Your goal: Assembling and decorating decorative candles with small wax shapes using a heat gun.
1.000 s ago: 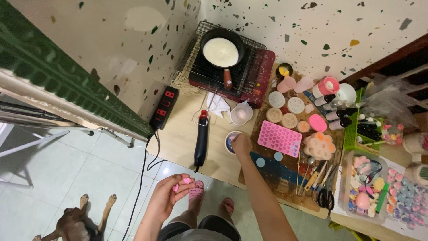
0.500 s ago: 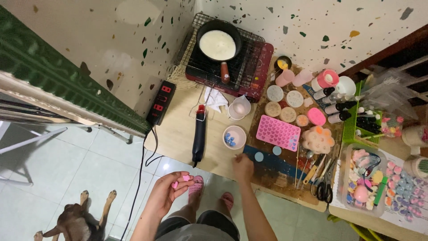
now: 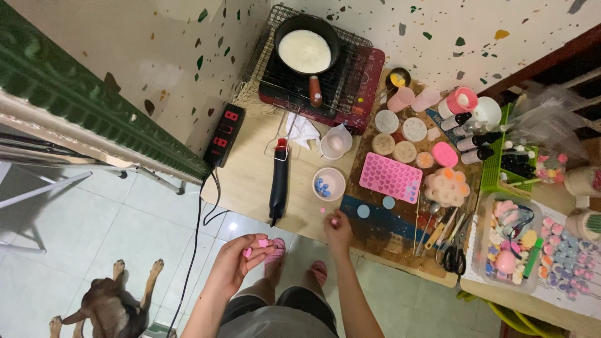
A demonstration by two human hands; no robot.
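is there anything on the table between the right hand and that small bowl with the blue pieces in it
Nothing visible blocks it. The right hand is at the table's near edge and the small bowl sits just beyond it. Only one tiny pink piece lies on the bare tabletop between them.

The right hand has left the bowl, where it reached a second ago, and drawn back to the surface edge at lower centre of the frame. A small pink piece now shows at its fingertips, and another pink bit lies just beside it.
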